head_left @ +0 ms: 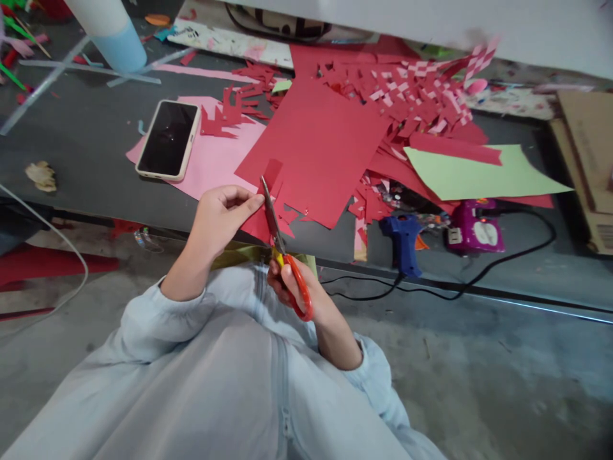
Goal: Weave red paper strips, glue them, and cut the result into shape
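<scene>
Close to the table's front edge, my left hand (223,214) pinches a small piece of red paper (274,171) between thumb and fingers. My right hand (299,281) is wrapped round the handles of a pair of scissors (302,297), red with a yellow part. Their blades point away from me and lie against the paper beside my left fingertips. Cut red scraps (286,220) lie just right of the blades. Beyond both hands a large red sheet (320,140) covers part of a pink sheet (223,150).
A phone (168,139) rests on the pink sheet. Right of my hands are a blue glue gun (403,243), a purple box (474,227) with a black cable, and a light green sheet (479,176). A bottle (115,41) stands back left; cardboard (587,147) is far right.
</scene>
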Tool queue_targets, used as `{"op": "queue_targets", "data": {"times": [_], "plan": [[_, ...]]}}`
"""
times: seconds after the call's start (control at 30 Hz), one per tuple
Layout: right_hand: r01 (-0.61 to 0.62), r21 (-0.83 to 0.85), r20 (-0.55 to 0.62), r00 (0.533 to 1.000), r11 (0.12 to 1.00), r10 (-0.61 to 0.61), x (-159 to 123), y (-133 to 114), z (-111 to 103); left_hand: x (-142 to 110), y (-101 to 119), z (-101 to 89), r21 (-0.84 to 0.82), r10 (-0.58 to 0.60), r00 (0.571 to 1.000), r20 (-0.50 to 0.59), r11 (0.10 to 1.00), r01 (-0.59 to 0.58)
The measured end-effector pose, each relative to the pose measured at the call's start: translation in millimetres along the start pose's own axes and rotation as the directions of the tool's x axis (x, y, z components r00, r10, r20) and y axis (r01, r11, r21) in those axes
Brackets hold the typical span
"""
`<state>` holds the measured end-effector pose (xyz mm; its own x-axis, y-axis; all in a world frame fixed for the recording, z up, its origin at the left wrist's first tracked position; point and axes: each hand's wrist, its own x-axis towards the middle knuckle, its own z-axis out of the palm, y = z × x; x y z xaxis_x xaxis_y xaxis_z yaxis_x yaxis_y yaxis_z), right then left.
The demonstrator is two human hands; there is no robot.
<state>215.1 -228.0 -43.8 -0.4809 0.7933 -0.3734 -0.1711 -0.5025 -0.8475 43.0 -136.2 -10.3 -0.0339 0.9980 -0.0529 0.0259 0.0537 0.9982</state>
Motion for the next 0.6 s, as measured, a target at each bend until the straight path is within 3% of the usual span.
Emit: {"op": "queue_targets", "data": {"times": [0.17, 0.6], "plan": [[0.007, 0.047, 0.105, 0.994, 0.999, -0.012, -2, 4, -5, -3, 3, -0.7, -0.01, 0.01, 1.0, -0.022, 1.0, -0.011], [-0.026, -0.054, 0.078, 0.996, 0.998, 0.03, -8, 8, -12, -3, 2, -3.2, 0.022, 0.044, 0.997, -0.058, 0.999, -0.043]]}}
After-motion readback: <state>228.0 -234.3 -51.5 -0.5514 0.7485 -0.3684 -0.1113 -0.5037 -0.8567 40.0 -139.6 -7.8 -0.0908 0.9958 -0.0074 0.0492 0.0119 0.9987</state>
